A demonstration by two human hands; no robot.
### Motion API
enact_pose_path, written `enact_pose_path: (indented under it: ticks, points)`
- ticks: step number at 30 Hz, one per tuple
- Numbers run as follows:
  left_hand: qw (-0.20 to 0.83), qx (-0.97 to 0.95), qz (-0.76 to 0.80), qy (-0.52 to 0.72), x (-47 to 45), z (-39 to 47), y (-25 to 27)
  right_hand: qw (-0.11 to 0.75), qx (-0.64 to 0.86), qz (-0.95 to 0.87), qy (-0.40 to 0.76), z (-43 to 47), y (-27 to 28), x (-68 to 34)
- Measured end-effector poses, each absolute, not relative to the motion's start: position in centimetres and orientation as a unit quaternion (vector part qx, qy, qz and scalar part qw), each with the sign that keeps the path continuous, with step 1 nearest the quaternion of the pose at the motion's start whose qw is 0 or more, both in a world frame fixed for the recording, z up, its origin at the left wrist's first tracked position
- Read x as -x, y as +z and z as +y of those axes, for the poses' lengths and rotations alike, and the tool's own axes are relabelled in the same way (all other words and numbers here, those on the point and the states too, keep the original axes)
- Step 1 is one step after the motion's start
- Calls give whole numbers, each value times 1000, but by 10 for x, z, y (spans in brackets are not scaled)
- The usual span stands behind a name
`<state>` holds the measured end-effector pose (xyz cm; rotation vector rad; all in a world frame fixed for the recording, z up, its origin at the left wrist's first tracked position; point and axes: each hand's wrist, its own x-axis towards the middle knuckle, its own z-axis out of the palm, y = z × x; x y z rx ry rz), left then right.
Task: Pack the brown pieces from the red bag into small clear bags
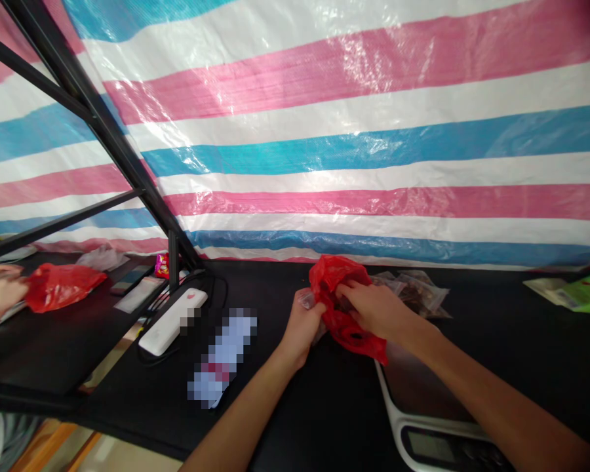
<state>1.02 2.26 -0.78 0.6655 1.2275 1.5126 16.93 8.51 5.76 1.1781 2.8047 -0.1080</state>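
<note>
I log the red bag (338, 271) above the bench (295, 419), at the far left corner of the scale (413, 388). The left hand (302, 324) is closed on its side; the right hand (373, 305) is part-curled in its mouth, any grip there hidden from me. I judge the film light, limp, slippery, easily torn; best held by the rim. Count: two red bags, the second bag (63, 287) at a co-worker's hand (2, 288); one scale; clear bags (425, 292) overlap, uncountable.
</note>
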Motion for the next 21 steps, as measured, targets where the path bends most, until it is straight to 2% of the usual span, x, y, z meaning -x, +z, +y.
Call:
enact_pose_path:
  ticks: [3,12,18,21]
  points:
    - [542,-284,483,627,-9,22,-3,42,-387,920,-50,85,58,-169]
    - [519,-286,483,645,-5,22,2,33,-405,910,-80,87,57,-168]
    - [399,-339,546,654,-1,29,-11,0,-414,905,-100,94,65,-177]
    - [299,-387,579,652,2,28,-14,-35,-407,903,-136,98,73,-183]
